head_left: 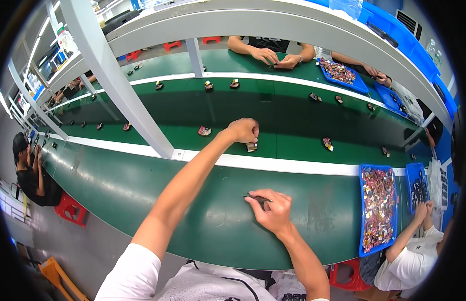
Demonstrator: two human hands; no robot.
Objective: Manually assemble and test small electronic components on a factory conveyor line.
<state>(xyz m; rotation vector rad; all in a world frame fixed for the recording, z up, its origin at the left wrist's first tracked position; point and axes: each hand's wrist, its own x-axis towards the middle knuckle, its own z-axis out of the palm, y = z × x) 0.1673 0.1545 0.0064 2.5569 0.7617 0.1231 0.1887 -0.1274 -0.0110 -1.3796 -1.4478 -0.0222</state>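
A smooth green table (pixel 313 241) is spreading across the near side, its glossy surface showing scuffed patches toward the right. Beyond it, a flat, dark green belt (pixel 168 108) is stretching from left to right, with a narrow white strip (pixel 293 164) running between the two. A square-edged, pale metal post (pixel 115 75) is rising at the left. On the right of the table, a rectangular blue tray (pixel 379 248) is holding a dense, jumbled heap of small reddish, silvery and dark pieces.

The left hand (pixel 243 131) is reaching over the belt, its fingers curling downward and sitting close together; whether they are gripping anything, I cannot tell. The right hand (pixel 274 210) is hovering above the table, pinching a slim, dark, pointed tool (pixel 260 198) between thumb and fingers. A small blocky piece (pixel 251 147) is lying on the belt's near side, just below the left hand, while a similar reddish piece (pixel 204 131) is resting to its left.
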